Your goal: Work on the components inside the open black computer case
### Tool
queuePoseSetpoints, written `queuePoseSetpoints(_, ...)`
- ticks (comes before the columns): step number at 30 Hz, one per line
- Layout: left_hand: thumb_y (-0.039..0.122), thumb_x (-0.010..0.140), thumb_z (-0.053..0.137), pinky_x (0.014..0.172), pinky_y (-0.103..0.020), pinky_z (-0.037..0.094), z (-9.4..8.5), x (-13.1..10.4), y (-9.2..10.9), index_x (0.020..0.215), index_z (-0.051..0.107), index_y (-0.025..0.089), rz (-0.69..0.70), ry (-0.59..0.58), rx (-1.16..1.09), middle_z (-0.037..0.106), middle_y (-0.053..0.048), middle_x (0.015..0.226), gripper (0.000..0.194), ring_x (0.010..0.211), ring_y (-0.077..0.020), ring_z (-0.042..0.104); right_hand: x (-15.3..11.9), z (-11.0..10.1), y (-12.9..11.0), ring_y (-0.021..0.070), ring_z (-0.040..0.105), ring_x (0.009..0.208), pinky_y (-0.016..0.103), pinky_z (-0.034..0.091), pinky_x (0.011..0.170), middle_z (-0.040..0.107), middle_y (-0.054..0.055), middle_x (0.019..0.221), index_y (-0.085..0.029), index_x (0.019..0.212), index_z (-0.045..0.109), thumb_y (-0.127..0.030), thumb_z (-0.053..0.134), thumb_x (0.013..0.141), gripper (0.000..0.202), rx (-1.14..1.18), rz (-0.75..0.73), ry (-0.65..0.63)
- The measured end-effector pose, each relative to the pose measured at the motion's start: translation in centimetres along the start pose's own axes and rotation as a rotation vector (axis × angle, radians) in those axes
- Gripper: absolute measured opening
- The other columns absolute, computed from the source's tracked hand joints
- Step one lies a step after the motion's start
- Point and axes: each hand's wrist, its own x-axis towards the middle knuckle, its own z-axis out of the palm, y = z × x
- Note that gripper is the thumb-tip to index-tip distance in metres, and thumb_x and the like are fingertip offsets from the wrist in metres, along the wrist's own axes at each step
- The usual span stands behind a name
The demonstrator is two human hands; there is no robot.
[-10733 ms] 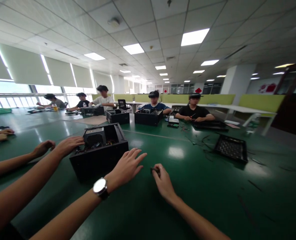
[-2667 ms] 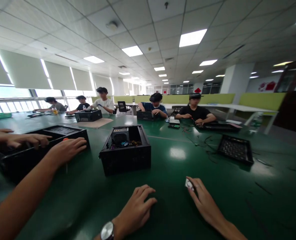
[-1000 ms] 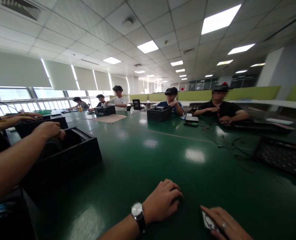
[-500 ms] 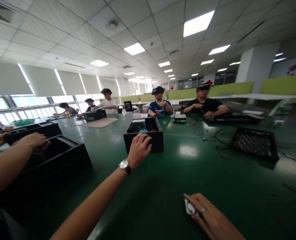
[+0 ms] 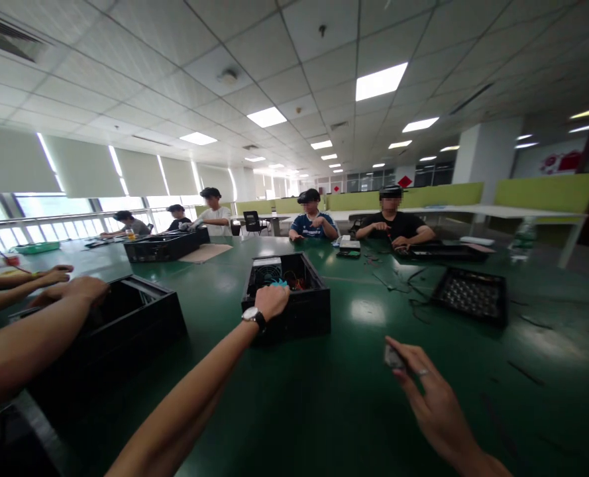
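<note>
A black open-topped computer case (image 5: 294, 317) stands in front of me on the green table (image 5: 324, 404). My left hand (image 5: 273, 301), with a watch at the wrist, is closed over its near wall; the fingertips are hidden inside. Just beyond the knuckles shows a teal piece (image 5: 280, 283), and a fan (image 5: 267, 273) and wires lie deeper in the case. Over the table to the right, my right hand (image 5: 426, 381) pinches a small silver block that looks like a hard drive (image 5: 393, 358) between thumb and fingers.
Left of me, another person's arm (image 5: 40, 331) reaches into a second black case (image 5: 145, 318). A black tray-like panel (image 5: 470, 296) and loose cables (image 5: 418, 305) lie to the right. Several people sit across the table, and a plastic bottle (image 5: 523, 240) stands at the far right.
My left hand has closed at the near wall, and the case sits nearer to me. My right hand has risen with the silver hard drive. The view has tilted up slightly.
</note>
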Motion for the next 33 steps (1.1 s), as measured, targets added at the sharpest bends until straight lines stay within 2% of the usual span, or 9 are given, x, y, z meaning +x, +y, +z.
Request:
queuePoseSetpoints(4,0.041,0.109,0.024,0.072,-0.037,0.051,-0.2,-10.0,2.9,0.103,0.067,0.019,0.118,0.005,-0.071,0.071,-0.010,0.085,0.048,0.080,-0.0256,0.071,5.5,-5.1,-6.8,0.0245,0.063,0.105,0.034,0.053,0.090,0.062,0.008,0.124,-0.031,0.145,0.051,-0.050,0.047,0.102,0.048,-0.028,-0.124,0.094)
queuePoseSetpoints(7,0.052,0.106,0.028,0.062,-0.035,0.048,-2.3,-16.6,3.4,0.105,0.068,0.023,0.351,-0.070,-0.255,0.068,-0.005,0.073,0.049,0.063,-0.0238,0.067,8.9,-6.5,-11.8,0.0260,0.060,0.113,0.037,0.050,0.095,0.063,0.006,0.126,-0.032,0.141,0.056,-0.047,0.052,0.101,0.043,-0.034,-0.341,-0.258)
queuePoseSetpoints(9,0.056,0.103,0.038,0.065,-0.034,0.048,-4.2,-18.4,2.6,0.114,0.068,0.027,0.521,-0.142,-0.345,0.069,-0.004,0.076,0.044,0.066,-0.0240,0.068,9.9,-5.5,-14.3,0.0244,0.060,0.113,0.035,0.049,0.096,0.063,0.006,0.123,-0.028,0.138,0.058,-0.037,0.052,0.101,0.039,-0.032,-0.426,-0.570)
queuePoseSetpoints(12,0.056,0.094,0.060,0.087,-0.036,0.050,-5.0,-17.4,0.3,0.133,0.061,0.027,0.682,-0.177,-0.303,0.071,-0.008,0.110,0.049,0.099,-0.0280,0.068,9.6,-2.5,-16.7,0.0203,0.063,0.100,0.030,0.049,0.088,0.064,0.006,0.111,-0.021,0.121,0.067,-0.013,0.052,0.094,0.031,-0.171,-0.418,-0.910)
queuePoseSetpoints(15,0.059,0.074,0.079,0.101,-0.047,0.043,-2.9,-14.6,-1.3,0.140,0.057,0.027,0.659,-0.220,-0.164,0.059,-0.015,0.137,0.076,0.123,-0.0389,0.055,8.6,0.5,-17.5,0.0209,0.066,0.088,0.028,0.048,0.075,0.066,0.009,0.100,-0.016,0.099,0.072,-0.002,0.057,0.086,0.024,-0.464,-0.352,-1.041)
queuePoseSetpoints(19,0.061,0.063,0.084,0.108,-0.060,0.032,0.2,-12.0,-1.5,0.132,0.062,0.033,0.589,-0.310,-0.016,0.049,-0.014,0.149,0.078,0.133,-0.0470,0.042,8.8,3.8,-17.0,0.0262,0.071,0.086,0.029,0.048,0.070,0.071,0.015,0.095,-0.012,0.094,0.075,0.001,0.062,0.083,0.022,-0.642,-0.274,-1.092)
queuePoseSetpoints(23,0.056,0.063,0.084,0.109,-0.063,0.027,0.9,-10.6,-0.5,0.128,0.063,0.030,0.621,-0.373,0.023,0.051,-0.016,0.148,0.073,0.135,-0.0474,0.039,10.0,6.6,-15.8,0.0262,0.072,0.087,0.034,0.054,0.073,0.073,0.014,0.096,-0.010,0.100,0.074,-0.004,0.067,0.085,0.017,-0.706,-0.166,-1.120)
queuePoseSetpoints(28,0.053,0.064,0.083,0.106,-0.058,0.034,0.5,-10.5,-0.6,0.135,0.054,0.026,0.693,-0.296,0.071,0.062,-0.017,0.129,0.081,0.123,-0.0413,0.051,11.3,9.3,-13.8,0.0195,0.069,0.093,0.038,0.059,0.082,0.070,0.006,0.105,-0.014,0.106,0.068,-0.025,0.070,0.094,0.017,-0.722,-0.036,-1.182)
queuePoseSetpoints(33,0.049,0.065,0.081,0.092,-0.045,0.048,-2.4,-13.0,-2.3,0.149,0.035,0.024,0.743,-0.187,0.141,0.050,-0.018,0.138,0.100,0.118,-0.0374,0.055,11.0,11.6,-12.4,0.0206,0.068,0.096,0.038,0.058,0.082,0.068,0.006,0.109,-0.015,0.111,0.066,-0.030,0.070,0.094,0.022,-0.588,0.062,-1.209)
